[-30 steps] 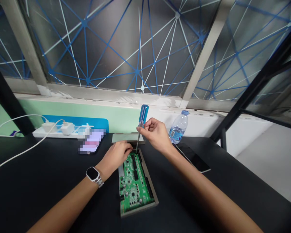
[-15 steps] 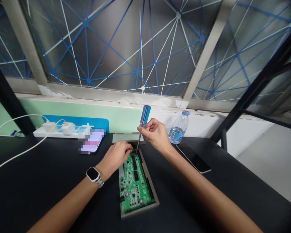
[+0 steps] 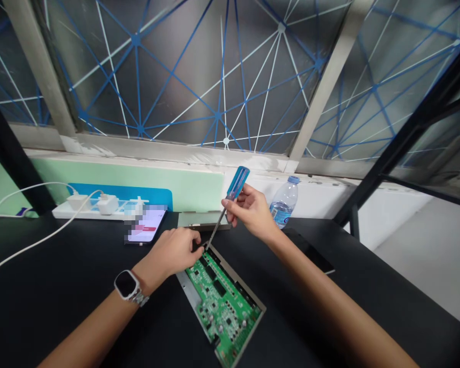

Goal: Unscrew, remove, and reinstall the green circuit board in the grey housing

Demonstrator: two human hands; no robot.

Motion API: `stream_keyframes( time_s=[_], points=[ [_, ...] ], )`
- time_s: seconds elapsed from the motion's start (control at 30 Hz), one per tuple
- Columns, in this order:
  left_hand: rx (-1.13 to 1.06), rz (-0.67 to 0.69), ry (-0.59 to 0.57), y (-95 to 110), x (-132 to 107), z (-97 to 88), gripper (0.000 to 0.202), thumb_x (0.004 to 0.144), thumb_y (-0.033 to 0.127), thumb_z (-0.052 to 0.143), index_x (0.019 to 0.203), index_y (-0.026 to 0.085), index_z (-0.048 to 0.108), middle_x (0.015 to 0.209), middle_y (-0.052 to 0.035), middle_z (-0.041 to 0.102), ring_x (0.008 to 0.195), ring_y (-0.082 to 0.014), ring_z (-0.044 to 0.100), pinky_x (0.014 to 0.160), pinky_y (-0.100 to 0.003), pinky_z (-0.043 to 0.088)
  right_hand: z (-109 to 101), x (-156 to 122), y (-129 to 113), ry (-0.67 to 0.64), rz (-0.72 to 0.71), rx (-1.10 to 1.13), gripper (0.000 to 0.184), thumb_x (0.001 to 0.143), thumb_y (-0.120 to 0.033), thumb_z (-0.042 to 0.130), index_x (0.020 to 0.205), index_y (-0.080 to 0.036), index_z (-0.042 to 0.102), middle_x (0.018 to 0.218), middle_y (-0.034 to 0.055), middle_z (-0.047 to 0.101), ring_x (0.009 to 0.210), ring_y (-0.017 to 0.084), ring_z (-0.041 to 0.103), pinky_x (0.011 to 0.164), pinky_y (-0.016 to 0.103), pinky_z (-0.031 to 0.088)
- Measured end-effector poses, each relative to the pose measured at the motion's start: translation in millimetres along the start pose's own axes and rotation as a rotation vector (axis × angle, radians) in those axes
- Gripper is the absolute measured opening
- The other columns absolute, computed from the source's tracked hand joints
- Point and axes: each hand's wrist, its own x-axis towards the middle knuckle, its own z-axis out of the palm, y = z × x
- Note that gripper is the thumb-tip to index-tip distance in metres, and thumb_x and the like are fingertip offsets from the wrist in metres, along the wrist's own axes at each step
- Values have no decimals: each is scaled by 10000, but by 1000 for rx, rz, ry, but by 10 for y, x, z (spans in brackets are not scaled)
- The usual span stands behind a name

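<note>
A green circuit board (image 3: 224, 301) lies in a shallow metal tray on the black tabletop, turned at a slant. My left hand (image 3: 178, 249), with a watch (image 3: 127, 286) at its wrist, is closed on the board's far left corner; part of that corner is hidden under the fingers. In my right hand (image 3: 253, 210) is a screwdriver (image 3: 237, 183) with a clear blue handle, pinched low on the handle. It leans to the right, and its tip meets the board's far end beside my left thumb.
Behind the board lies a flat metal plate (image 3: 203, 220). A lit phone (image 3: 147, 225) and a white power strip (image 3: 61, 210) with cables are at the left. On the right stand a water bottle (image 3: 284, 202) and, partly behind my forearm, a dark phone (image 3: 310, 251).
The board has turned, its near end swinging to the right and closer. The screwdriver now tilts more to the right. My left hand has shifted slightly left and nearer.
</note>
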Motion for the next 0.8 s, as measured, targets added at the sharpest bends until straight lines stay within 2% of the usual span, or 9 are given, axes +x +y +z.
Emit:
stream_keyframes(
  time_s=[0.1,0.17,0.23,0.3,0.37,0.43,0.53,0.67,0.8],
  points=[
    [49,69,88,34,-49,-10,349,808,506,603,938,203,716,728,-68,697,767,-288,660,696,-362,459,-46,31,-92,116,-60,42,250,758,-333,704,824,-224,489,506,-85,519,380,102,518,347,212,426],
    [14,213,175,113,-77,47,434,802,529,623,1056,184,693,974,-114,693,996,-329,618,865,-434,454,-89,59,-155,270,-116,107,211,769,-318,655,805,-237,464,484,-101,467,351,90,471,324,200,375],
    [-114,360,148,227,-103,145,457,818,499,639,1171,209,650,1162,-104,640,1117,-303,571,983,-434,410,-140,87,-204,416,-150,195,207,778,-329,607,778,-247,416,479,-106,415,342,85,426,310,197,325],
    [-207,453,38,347,-119,249,420,814,484,673,1157,244,654,1129,-63,653,1060,-261,602,1004,-411,399,-186,111,-232,509,-133,287,248,776,-368,583,749,-250,366,490,-101,386,350,84,402,309,201,294],
    [-197,470,-1,441,-119,319,308,813,460,695,1019,232,702,987,-45,680,943,-240,635,930,-385,430,-215,125,-237,543,-83,357,286,761,-401,581,734,-249,340,504,-96,382,359,81,390,314,203,277],
    [-126,452,-4,489,-107,329,278,792,458,722,935,220,714,919,-39,688,890,-244,645,842,-365,447,-218,128,-224,547,-39,388,293,754,-416,582,736,-248,343,511,-93,386,367,80,389,324,203,273],
    [-3,379,2,463,-91,237,264,812,462,692,841,200,710,851,-52,693,802,-245,657,701,-332,434,-184,119,-192,536,-13,374,300,771,-446,572,757,-251,344,516,-95,389,364,82,391,334,208,283],
    [124,205,-34,294,-114,53,285,797,430,652,642,190,642,689,-55,665,648,-227,639,578,-309,363,-123,106,-128,489,24,361,302,801,-475,542,790,-255,334,508,-95,417,354,93,417,331,216,297],
    [209,24,-82,108,-192,-54,259,741,390,614,570,201,565,592,-51,625,584,-241,618,539,-302,309,-62,86,-6,420,51,319,300,841,-497,523,843,-267,331,519,-100,457,383,114,499,351,216,372]
  ],
)
